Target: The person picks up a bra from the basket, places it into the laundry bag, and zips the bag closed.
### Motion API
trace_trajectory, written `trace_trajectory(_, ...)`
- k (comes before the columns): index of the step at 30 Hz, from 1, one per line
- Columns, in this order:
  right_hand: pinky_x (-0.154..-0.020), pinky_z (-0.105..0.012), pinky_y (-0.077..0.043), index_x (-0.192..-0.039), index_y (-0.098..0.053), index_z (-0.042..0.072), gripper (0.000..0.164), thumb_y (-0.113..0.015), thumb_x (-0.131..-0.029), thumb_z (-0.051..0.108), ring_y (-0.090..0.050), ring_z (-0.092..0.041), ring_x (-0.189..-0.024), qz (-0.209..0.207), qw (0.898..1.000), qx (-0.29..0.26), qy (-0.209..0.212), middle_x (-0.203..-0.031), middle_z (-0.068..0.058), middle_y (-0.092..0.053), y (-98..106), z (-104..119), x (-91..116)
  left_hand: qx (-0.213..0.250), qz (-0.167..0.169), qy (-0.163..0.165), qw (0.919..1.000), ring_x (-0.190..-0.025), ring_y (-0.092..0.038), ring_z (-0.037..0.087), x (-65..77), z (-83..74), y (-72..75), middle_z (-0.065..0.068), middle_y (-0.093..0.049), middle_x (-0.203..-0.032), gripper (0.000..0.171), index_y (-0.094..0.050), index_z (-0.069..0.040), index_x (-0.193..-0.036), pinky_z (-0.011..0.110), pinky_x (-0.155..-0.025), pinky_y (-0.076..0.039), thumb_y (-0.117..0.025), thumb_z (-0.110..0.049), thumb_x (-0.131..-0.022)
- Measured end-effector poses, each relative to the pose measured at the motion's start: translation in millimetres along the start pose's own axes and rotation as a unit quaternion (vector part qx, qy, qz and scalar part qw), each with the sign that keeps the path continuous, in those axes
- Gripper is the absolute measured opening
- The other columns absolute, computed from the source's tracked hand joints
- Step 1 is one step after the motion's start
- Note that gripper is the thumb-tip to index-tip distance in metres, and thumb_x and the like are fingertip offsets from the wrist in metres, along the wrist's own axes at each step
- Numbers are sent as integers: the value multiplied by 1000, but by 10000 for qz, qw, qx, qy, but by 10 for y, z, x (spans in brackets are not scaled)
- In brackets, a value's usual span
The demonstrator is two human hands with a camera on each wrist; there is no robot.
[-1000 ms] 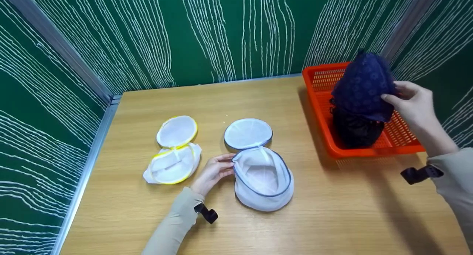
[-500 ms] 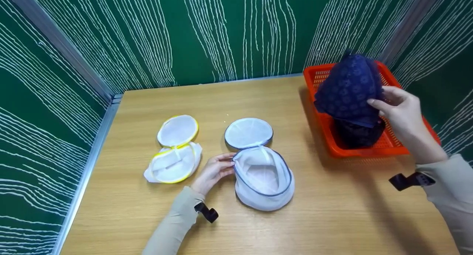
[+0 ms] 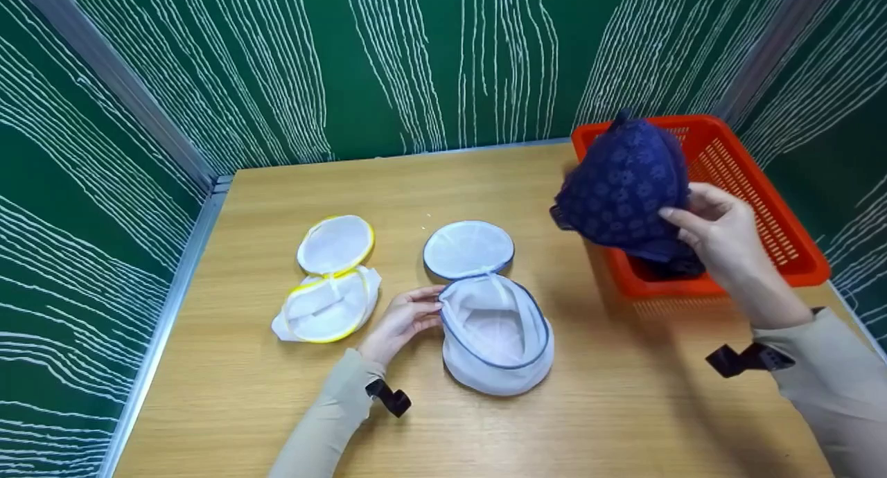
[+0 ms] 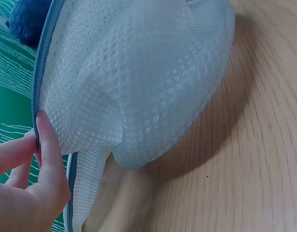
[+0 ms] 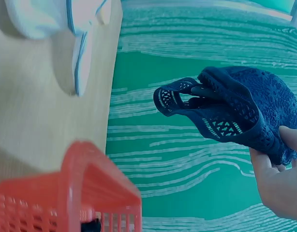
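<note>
My left hand (image 3: 402,322) pinches the blue zipped rim of a white mesh laundry bag (image 3: 495,377). That round bag stands on the table with its lid flipped back. In the left wrist view, thumb and fingers press the rim of the mesh bag (image 4: 153,87) from both sides. My right hand (image 3: 724,239) holds a folded navy lace bra (image 3: 627,187) in the air, over the left part of the red basket. Cutout edging hangs off the bra (image 5: 235,104) in the right wrist view, where thumb and fingers grip its lace end.
Left of my left hand lies a second white mesh laundry bag (image 3: 326,315) with yellow trim, also unzipped. The red plastic basket (image 3: 769,201) stands at the table's back right. Something black (image 5: 93,225) lies inside it, mostly hidden. Green walls enclose the wooden table (image 3: 450,436).
My right hand has carried the bra left and slightly down, from above the basket's middle past its left rim. The left hand keeps its hold on the mesh bag.
</note>
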State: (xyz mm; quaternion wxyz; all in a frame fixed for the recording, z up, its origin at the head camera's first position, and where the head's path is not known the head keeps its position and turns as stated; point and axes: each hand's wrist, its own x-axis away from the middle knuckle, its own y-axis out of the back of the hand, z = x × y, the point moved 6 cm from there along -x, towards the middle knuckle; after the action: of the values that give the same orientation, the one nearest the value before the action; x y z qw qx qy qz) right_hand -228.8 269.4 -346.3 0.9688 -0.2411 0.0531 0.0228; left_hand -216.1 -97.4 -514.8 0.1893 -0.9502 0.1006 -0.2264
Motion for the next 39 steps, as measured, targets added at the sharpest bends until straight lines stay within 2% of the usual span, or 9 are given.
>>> trace_trajectory(7,-57,-21,-50,-93,-64,1,27,-53,-77,-18,-59,-13,-72,218,9995,126,-167,-80,-5,-63,-154,-160,109,-21,-9,20,10000,-73,-59,15,0,-4,-3,6,-62,-91,43,-42,11,-123,25,-66,-50,-49,11,-81)
trace_trajectory(15,-63,-23,-52,-89,-66,5,31,-53,-76,-19,-60,-12,-73,286,9985,375,-290,-79,-3,-63,-297,-376,166,-1,37,8,10000,-73,-59,15,-2,-2,-7,6,-62,-90,42,-44,10,-122,26,-67,-50,-49,11,-81)
trace_trajectory(28,-57,-20,-48,-83,-66,12,34,-55,-73,-19,-57,-9,-66,299,9957,438,-755,-74,0,-62,-402,-818,219,63,127,-6,9999,-72,-59,15,-3,-2,-14,6,-61,-89,42,-43,10,-122,26,-66,-50,-49,11,-81)
trace_trajectory(31,-58,-19,-47,-84,-66,13,34,-55,-74,-18,-57,-9,-67,492,9943,391,-860,-76,1,-63,-427,-911,238,59,110,-2,9999,-71,-59,15,-7,-3,-14,6,-61,-88,43,-43,10,-122,25,-66,-50,-50,11,-80)
trace_trajectory(39,-68,-21,-49,-89,-66,15,43,-44,-77,-20,-59,-8,-77,1363,9860,103,-952,-83,3,-64,-527,-1101,275,69,146,-18,9999,-69,-58,14,-30,0,-18,6,-61,-86,42,-44,10,-122,25,-66,-50,-49,11,-80)
